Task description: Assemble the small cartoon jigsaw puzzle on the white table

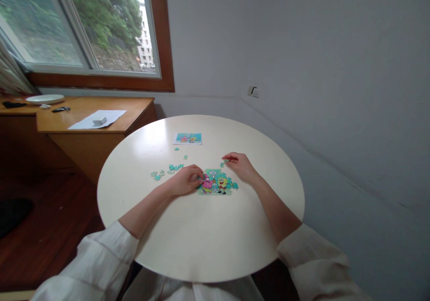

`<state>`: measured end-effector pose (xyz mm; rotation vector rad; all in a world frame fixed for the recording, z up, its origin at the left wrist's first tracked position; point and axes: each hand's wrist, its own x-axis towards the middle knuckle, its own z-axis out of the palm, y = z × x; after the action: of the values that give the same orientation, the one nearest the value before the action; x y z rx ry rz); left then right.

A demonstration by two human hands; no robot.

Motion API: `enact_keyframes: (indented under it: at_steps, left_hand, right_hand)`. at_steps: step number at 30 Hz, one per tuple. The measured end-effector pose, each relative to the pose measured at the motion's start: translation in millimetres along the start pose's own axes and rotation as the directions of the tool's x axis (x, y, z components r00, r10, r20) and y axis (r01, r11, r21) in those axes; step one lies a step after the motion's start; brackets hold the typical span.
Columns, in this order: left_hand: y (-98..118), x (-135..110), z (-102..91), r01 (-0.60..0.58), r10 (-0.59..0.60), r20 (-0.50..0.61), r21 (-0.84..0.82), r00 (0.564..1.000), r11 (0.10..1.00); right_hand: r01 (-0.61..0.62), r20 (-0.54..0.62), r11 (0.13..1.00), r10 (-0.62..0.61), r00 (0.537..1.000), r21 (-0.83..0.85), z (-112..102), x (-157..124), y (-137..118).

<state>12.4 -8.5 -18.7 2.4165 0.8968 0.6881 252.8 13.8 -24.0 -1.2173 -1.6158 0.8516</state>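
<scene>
A partly joined jigsaw puzzle point(214, 185) lies flat on the round white table point(201, 234), showing pink, yellow and pale cartoon figures on turquoise. My left hand point(186, 180) rests at its left edge with fingers curled together; whatever is between the fingertips is hidden. Above the puzzle's upper right, my right hand point(240, 165) pinches a small turquoise puzzle piece point(226, 161). Another loose piece point(221, 165) lies just below those fingertips. Several loose turquoise pieces point(171, 168) are scattered left of the puzzle, some close behind my left hand.
A small reference picture point(187, 139) with the same figures lies toward the table's far side. Beyond, at the left, a wooden desk point(139, 113) carries a paper sheet point(114, 116), a small white box point(100, 121) and a white plate point(45, 99). A wall stands behind and right.
</scene>
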Motion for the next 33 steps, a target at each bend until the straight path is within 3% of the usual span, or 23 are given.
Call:
enact_keyframes:
  at_steps: [5,13,22,33]
  left_hand:
    - [0.0,0.1,-0.4,0.005,-0.005,0.007,0.002,1.0,1.0]
    - [0.3,0.5,-0.3,0.019,-0.019,0.007,-0.014,1.0,1.0]
    - [1.0,0.1,-0.5,0.016,-0.016,0.01,-0.015,1.0,1.0]
    - [2.0,0.3,-1.2,0.018,-0.018,0.009,-0.013,1.0,1.0]
  right_hand:
    - [-0.037,0.01,0.998,0.036,0.999,0.054,0.8,-1.5,-1.9]
    - [-0.067,0.013,0.997,0.068,0.998,-0.045,1.0,-3.3,-8.6]
    - [-0.088,0.057,0.996,0.089,0.994,-0.02,0.9,-3.6,-2.0]
    - [-0.101,0.026,0.987,0.105,0.994,-0.125,0.4,-3.6,-7.6]
